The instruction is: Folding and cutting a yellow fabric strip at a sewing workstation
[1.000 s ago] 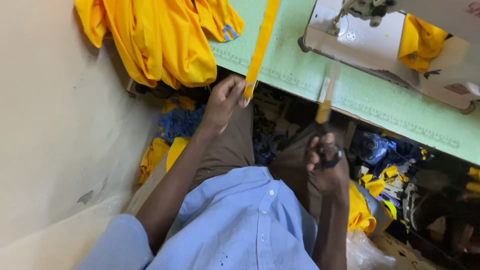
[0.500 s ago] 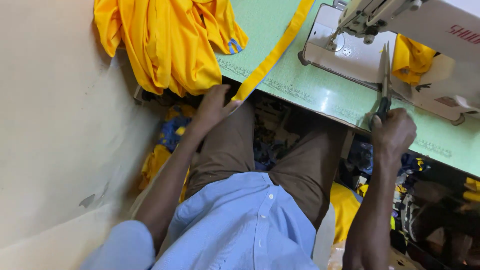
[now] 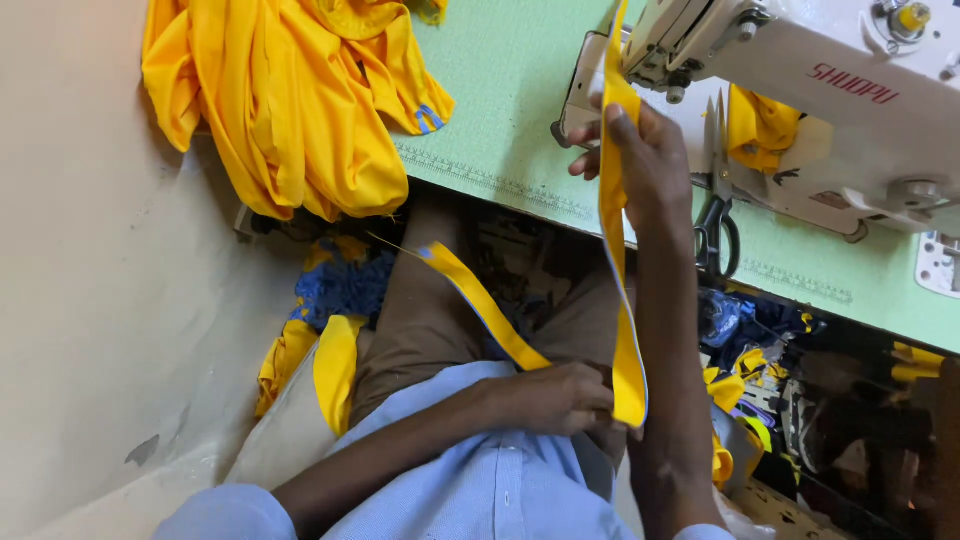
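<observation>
Head view: two hands, one yellow strip

A pale green table carries the work. A heap of yellow cloth lies on its left part and spills over the front edge. A white sewing machine stands on the right part, with yellow fabric tucked under its arm. Black-handled scissors lie on the table just before the machine.

Yellow strip; pale green table; white sewing machine
</observation>
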